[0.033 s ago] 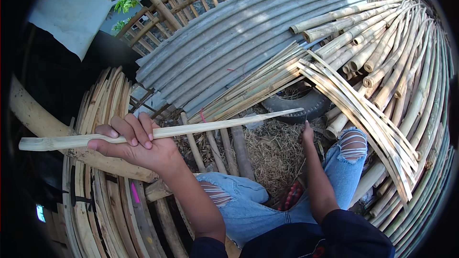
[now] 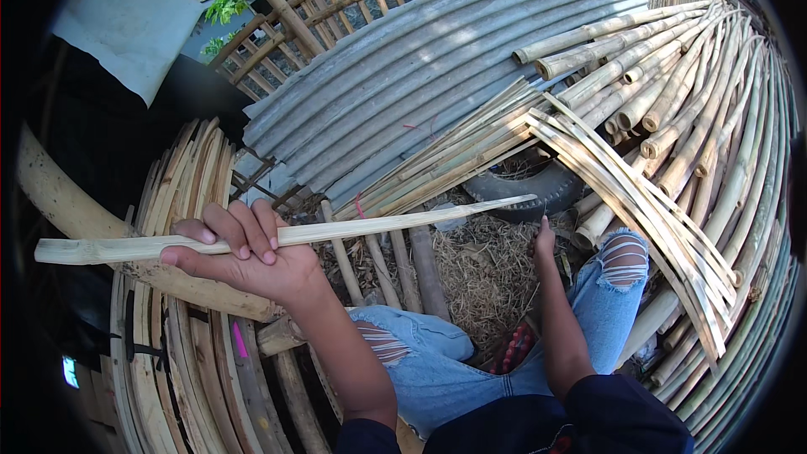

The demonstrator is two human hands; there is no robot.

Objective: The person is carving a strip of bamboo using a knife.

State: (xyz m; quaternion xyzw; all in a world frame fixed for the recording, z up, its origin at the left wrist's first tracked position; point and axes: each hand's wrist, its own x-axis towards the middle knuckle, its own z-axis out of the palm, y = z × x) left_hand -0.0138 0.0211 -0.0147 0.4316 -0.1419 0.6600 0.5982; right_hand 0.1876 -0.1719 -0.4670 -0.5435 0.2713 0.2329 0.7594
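The left hand (image 2: 244, 244) is at centre left of the frame, gripping a pale strip (image 2: 378, 225). Its fingers are curled over the strip's upper side, with the thumb laid along the lower side, pinching the strip between them. The strip extends from the far left of the frame to just right of centre, rising slightly toward the right. Its left end is broad and blunt; its right end tapers to a point, which overlaps the tire (image 2: 498, 189) in this view. Contact between the two cannot be confirmed.

The right hand (image 2: 545, 240) is right of centre, near the strip's pointed end and below the tire. Its fingers appear partly curled; whether they close on anything cannot be told at this size. A thin dark item shows just above it, too small to identify.

Straw (image 2: 479, 273) covers the ground at centre. Jeans (image 2: 433, 340), torn at both knees, occupy the lower centre. A fan of split strips (image 2: 643, 219) lies right of centre, with round poles (image 2: 605, 34) stacked at upper right. Long slats (image 2: 189, 361) are stacked at lower left. A corrugated sheet (image 2: 437, 59) spans the upper centre.
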